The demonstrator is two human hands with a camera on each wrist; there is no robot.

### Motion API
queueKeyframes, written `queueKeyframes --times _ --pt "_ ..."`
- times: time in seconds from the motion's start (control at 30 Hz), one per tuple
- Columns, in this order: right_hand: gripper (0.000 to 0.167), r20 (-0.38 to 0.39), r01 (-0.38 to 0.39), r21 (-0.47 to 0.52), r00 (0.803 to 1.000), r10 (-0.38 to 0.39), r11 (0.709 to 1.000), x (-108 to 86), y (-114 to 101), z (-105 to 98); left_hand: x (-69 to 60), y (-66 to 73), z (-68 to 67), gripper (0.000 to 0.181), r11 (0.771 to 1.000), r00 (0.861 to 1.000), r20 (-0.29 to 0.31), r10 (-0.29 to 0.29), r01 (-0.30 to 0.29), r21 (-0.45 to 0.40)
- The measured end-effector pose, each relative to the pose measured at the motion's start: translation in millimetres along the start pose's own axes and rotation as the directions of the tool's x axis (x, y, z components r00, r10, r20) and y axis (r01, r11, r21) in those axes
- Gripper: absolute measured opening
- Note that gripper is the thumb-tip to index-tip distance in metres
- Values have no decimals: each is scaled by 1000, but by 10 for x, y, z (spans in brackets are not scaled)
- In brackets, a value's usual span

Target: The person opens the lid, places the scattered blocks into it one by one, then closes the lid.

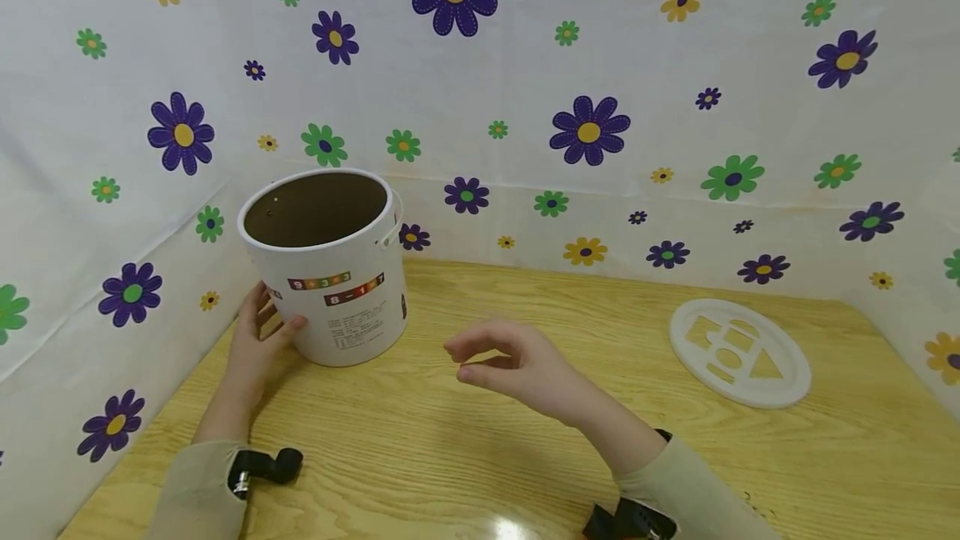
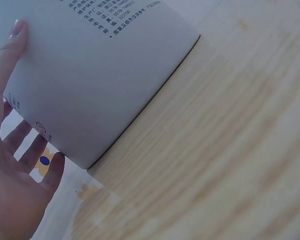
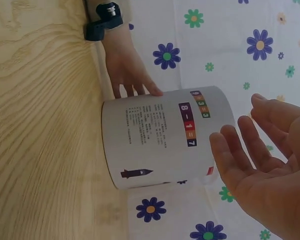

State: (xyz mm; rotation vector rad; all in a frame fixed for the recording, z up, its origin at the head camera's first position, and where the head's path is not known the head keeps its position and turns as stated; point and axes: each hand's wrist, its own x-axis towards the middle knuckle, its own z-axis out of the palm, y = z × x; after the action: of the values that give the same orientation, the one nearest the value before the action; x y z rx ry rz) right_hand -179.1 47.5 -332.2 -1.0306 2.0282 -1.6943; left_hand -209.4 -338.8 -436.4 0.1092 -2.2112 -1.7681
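A white bucket (image 1: 330, 273) with printed sums stands upright at the left of the table, its dark inside visible through the open top. My left hand (image 1: 258, 340) touches the bucket's lower left side, thumb on the front and fingers spread along the side. The left wrist view shows this hand (image 2: 20, 185) beside the bucket's wall (image 2: 90, 80). My right hand (image 1: 525, 365) hovers to the right of the bucket, apart from it, with fingers gently bent and nothing between them. In the right wrist view the same hand (image 3: 270, 160) overlaps the rim end of the bucket (image 3: 160, 135).
A flat white disc (image 1: 787, 373) with cut-out shapes lies on the wooden table (image 1: 420, 440) at the right. Flower-patterned white cloth (image 1: 517, 65) rises behind the table and along both sides.
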Motion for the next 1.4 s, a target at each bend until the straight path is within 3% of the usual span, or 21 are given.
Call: queueKeyframes --times 0.4,0.6,0.93,1.17,1.27,1.4 --pt "25 118 98 -127 989 -84 987 -608 129 -319 -10 8 32 83 1000 1000 -10 -6 6 -18" --pt "27 215 57 -159 976 -22 986 -866 242 -466 -8 -6 27 82 1000 1000 -13 2 -2 -16" --pt "26 400 9 -143 915 50 990 -1129 402 -610 -27 32 27 80 1000 1000 -4 8 -8 -15" --pt "28 499 -1 -79 866 41 997 -1219 489 -618 -9 8 7 81 1000 1000 4 2 -2 -9" --pt "28 511 -11 -57 859 39 998 -1242 511 -609 -4 5 6 81 1000 1000 3 -2 2 -8" --pt "27 504 -32 -101 860 79 994 -1271 501 -594 -15 19 9 81 1000 1000 3 -7 7 1"
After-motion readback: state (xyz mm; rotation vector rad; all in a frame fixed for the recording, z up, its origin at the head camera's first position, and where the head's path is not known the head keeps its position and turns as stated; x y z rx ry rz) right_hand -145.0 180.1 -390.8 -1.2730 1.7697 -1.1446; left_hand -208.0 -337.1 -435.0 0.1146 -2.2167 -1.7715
